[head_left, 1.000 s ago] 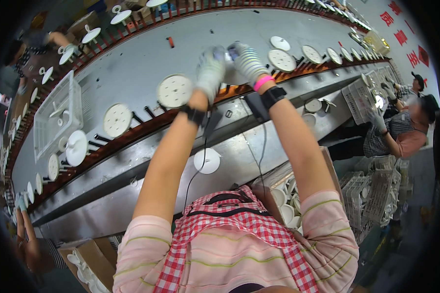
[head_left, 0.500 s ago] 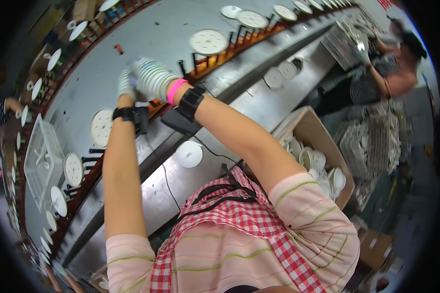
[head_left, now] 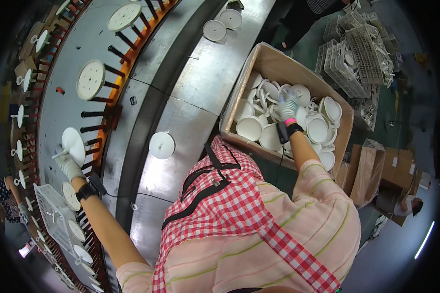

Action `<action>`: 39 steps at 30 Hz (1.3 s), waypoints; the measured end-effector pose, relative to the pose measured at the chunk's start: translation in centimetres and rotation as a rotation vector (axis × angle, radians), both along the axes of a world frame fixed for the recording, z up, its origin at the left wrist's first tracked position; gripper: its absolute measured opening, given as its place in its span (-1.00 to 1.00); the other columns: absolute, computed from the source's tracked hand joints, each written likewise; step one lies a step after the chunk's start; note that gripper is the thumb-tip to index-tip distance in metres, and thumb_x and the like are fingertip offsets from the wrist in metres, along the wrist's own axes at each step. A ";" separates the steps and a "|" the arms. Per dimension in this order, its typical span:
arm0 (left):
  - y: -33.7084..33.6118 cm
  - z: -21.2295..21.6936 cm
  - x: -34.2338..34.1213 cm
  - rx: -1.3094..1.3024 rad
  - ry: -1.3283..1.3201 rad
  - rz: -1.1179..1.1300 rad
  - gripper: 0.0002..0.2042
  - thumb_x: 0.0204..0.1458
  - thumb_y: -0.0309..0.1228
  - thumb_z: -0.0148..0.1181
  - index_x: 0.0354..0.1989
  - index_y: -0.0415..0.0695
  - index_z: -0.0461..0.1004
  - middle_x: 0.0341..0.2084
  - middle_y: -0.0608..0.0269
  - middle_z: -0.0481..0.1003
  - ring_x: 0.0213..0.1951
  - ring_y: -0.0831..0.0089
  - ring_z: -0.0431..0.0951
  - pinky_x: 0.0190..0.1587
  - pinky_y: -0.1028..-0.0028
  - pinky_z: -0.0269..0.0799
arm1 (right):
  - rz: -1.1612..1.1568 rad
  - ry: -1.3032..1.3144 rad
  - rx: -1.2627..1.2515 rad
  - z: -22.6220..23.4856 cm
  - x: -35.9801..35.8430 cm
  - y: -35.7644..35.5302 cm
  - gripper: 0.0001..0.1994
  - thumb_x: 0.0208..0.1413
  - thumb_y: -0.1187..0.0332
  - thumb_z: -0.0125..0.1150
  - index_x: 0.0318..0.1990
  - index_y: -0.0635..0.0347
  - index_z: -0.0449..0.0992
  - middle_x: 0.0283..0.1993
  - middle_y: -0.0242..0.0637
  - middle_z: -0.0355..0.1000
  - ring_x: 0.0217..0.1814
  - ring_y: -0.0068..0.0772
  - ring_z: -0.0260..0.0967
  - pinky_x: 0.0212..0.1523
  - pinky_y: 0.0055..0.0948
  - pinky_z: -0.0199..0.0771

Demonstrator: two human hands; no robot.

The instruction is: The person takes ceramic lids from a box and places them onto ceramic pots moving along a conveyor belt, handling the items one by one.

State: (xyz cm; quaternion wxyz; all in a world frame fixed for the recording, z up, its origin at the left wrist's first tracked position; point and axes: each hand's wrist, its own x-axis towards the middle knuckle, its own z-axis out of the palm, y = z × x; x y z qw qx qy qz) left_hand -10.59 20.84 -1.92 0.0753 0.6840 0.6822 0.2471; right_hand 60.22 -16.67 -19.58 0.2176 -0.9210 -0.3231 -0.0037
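On the left, my gloved left hand (head_left: 69, 165) is closed at the rim and thin stem of a white disc (head_left: 74, 145), which stands tilted beside the dark pegs of the conveyor. My right hand (head_left: 289, 106), also in a striped glove, reaches down into a cardboard box (head_left: 341, 128). It touches the heap of white round lid-like pieces (head_left: 250, 128) there. Its fingers are blurred and partly lost among the pieces, so their grip does not show.
Perforated white discs (head_left: 91, 80) rest on the conveyor's pegs. A single white disc (head_left: 162, 145) lies on the metal ledge (head_left: 181, 115). Left of me stands a clear plastic basket (head_left: 48, 205). Stacked crates (head_left: 340, 73) and a person's dark-clothed legs (head_left: 298, 24) are beyond the box.
My hands were together over the conveyor and have parted. The right one has swung right into the box; the left is now at a white disc. My view has turned to the right.
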 end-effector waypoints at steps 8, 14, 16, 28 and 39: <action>-9.6 2.4 3.3 0.019 0.053 0.534 -0.42 0.12 0.04 -0.25 -0.01 -0.28 0.37 -0.10 -0.21 0.41 -0.06 -0.05 0.40 0.03 0.23 0.26 | -0.096 -0.399 -0.392 2.1 1.7 -5.7 -0.61 -0.08 0.15 0.11 -0.11 0.16 0.41 0.02 -0.12 0.31 0.14 -0.10 0.15 0.20 -0.07 0.02; -13.1 1.2 1.6 0.091 0.161 0.438 -0.41 0.13 0.00 -0.22 0.11 -0.30 0.24 0.05 -0.19 0.29 0.03 -0.03 0.33 0.09 0.23 0.23 | -0.151 -0.070 -0.409 2.9 6.5 -8.6 -0.68 -0.05 0.24 0.01 -0.12 0.12 0.42 -0.04 -0.15 0.35 0.04 -0.06 0.26 0.10 -0.10 0.17; -15.7 2.5 4.2 0.075 0.019 0.521 -0.35 0.12 0.02 -0.19 0.20 -0.29 0.08 0.15 -0.18 0.16 0.13 -0.03 0.23 0.13 0.24 0.18 | 0.076 0.066 -0.313 3.3 7.4 -8.7 -0.70 -0.06 0.32 0.00 -0.12 0.15 0.40 -0.04 -0.05 0.35 0.02 0.06 0.25 -0.03 -0.16 0.30; -20.6 -1.7 3.1 0.209 -0.213 0.631 -0.25 0.07 -0.09 0.01 0.28 -0.29 -0.15 0.11 -0.14 0.21 0.08 0.15 0.29 0.11 0.42 0.18 | 0.570 0.277 0.403 23.3 -2.0 11.9 -0.79 0.02 0.26 0.12 -0.24 0.16 0.52 -0.37 -0.12 0.48 -0.30 -0.13 0.44 -0.23 -0.33 0.39; -24.4 4.4 13.1 0.253 -0.999 0.311 -0.61 0.12 -0.33 -0.03 0.10 -0.20 0.25 -0.54 0.33 0.41 -0.60 0.71 0.26 -0.54 0.69 0.23 | 0.980 -0.088 0.254 28.4 -15.9 40.5 -0.77 0.04 0.21 0.11 -0.22 0.11 0.52 -0.27 -0.10 0.48 -0.20 -0.10 0.42 -0.13 -0.28 0.36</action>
